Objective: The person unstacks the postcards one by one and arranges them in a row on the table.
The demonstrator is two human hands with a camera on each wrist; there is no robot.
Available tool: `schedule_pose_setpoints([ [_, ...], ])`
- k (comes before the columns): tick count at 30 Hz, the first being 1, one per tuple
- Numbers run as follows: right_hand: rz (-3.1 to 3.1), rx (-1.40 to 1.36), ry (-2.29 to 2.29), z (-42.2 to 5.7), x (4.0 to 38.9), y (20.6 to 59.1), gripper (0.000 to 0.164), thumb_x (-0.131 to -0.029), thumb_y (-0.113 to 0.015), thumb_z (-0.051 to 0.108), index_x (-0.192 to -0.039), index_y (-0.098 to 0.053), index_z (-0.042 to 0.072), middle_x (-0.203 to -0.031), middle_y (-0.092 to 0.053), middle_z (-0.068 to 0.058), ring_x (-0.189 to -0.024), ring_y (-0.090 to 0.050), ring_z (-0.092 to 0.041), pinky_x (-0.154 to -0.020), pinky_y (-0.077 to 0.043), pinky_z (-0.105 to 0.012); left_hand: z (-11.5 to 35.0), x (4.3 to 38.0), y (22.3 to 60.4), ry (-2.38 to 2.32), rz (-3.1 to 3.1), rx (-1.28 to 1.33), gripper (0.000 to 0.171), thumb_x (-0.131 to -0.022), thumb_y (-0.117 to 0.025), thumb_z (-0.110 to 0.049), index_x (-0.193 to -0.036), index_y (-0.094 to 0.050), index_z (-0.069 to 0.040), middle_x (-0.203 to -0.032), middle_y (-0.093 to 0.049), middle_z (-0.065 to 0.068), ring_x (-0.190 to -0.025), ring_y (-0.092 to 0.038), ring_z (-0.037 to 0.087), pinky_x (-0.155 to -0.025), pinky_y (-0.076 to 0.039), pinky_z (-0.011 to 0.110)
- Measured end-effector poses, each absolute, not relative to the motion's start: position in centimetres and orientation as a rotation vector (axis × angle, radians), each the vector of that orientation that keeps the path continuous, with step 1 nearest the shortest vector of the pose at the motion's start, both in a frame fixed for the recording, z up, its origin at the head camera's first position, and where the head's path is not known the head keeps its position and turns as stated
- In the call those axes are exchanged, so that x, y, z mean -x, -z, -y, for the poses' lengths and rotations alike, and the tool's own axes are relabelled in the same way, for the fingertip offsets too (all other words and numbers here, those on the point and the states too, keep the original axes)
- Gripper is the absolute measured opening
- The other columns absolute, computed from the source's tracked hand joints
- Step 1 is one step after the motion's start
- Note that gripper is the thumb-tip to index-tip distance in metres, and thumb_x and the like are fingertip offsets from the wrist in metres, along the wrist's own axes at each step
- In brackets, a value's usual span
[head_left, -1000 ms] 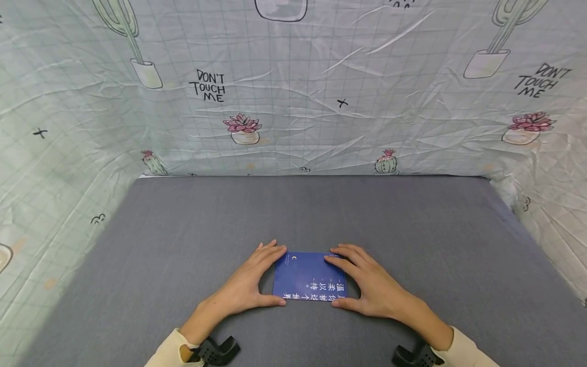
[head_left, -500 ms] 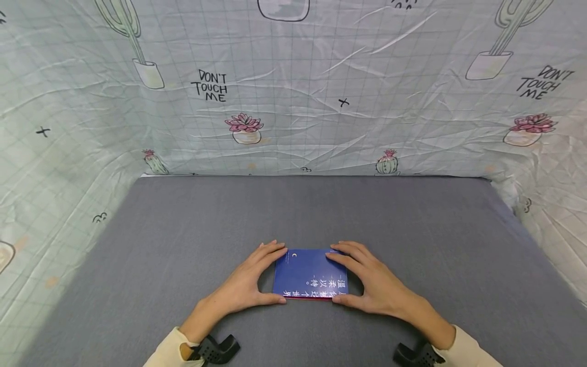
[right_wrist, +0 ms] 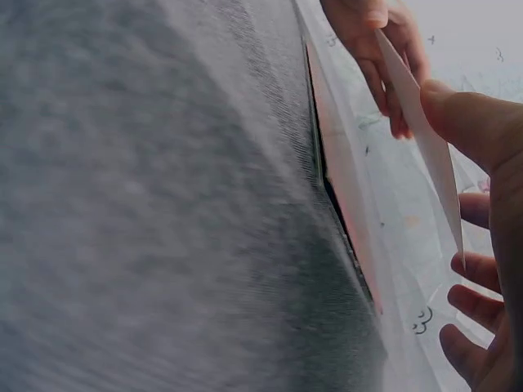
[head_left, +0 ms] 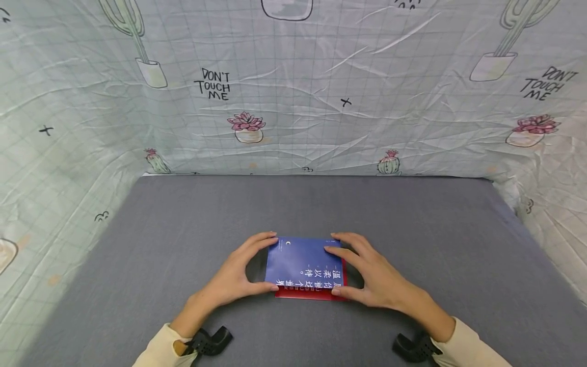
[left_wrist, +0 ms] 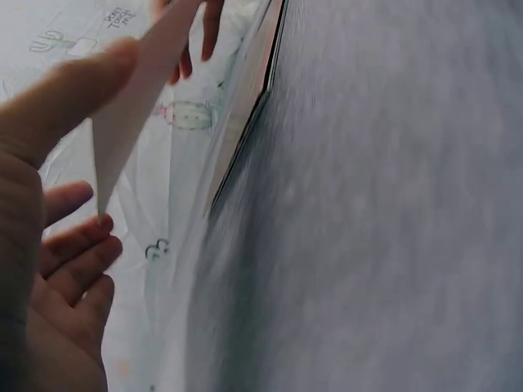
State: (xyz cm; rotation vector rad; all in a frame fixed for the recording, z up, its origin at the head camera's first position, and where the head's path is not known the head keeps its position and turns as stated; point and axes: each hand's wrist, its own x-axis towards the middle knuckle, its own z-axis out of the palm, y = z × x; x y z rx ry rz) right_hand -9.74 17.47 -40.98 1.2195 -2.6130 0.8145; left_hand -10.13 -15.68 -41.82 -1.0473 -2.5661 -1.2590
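A blue card [head_left: 300, 261] with white characters and a small moon print is held between both hands in the head view. My left hand [head_left: 238, 272] pinches its left end, thumb at the near edge and fingertips at the far corner. On the other end, the right hand [head_left: 377, 278] grips it the same way, one finger lying over the top. Below lies a red card [head_left: 300, 293], showing along the near and right edges. Both wrist views show the pale underside [left_wrist: 135, 114] of the blue card raised above a thin flat stack [right_wrist: 339, 188] on the table.
Grey cloth covers the table [head_left: 302, 209]. A pale curtain [head_left: 293, 76] printed with cacti and lettering hangs behind it and along both sides. Black wrist mounts [head_left: 211, 341] sit at the sleeve cuffs.
Both hands have raised the blue card and moved it slightly away and to the left. The red card beneath has come into view.
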Motion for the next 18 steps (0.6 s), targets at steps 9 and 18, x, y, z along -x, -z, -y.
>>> schedule_pose_setpoints([
  [9,2.572,-1.238,-0.839,-16.4,10.7,39.6,0.071,-0.081,-0.072,0.05,-0.14,-0.047,0.019,-0.151,-0.029,-0.001,-0.135,-0.028,-0.023,-0.095,-0.044,-0.049,17.4,10.6,40.6,1.303,2.51,1.033,0.082,-0.069,-0.087,-0.027,-0.139,-0.047,-0.011,-0.146,-0.041,0.007,-0.133,-0.038,0.025,-0.109,-0.029,0.031],
  [18,2.534,-1.221,-0.837,-14.3,12.5,39.1,0.067,-0.081,-0.071,0.05,-0.135,-0.052,0.017,-0.15,-0.033,0.0,-0.136,-0.029,-0.021,-0.099,-0.042,-0.048,19.0,11.6,39.6,1.25,2.545,0.997,0.083,-0.071,-0.086,-0.024,-0.141,-0.045,-0.01,-0.149,-0.035,0.005,-0.135,-0.034,0.025,-0.108,-0.029,0.032],
])
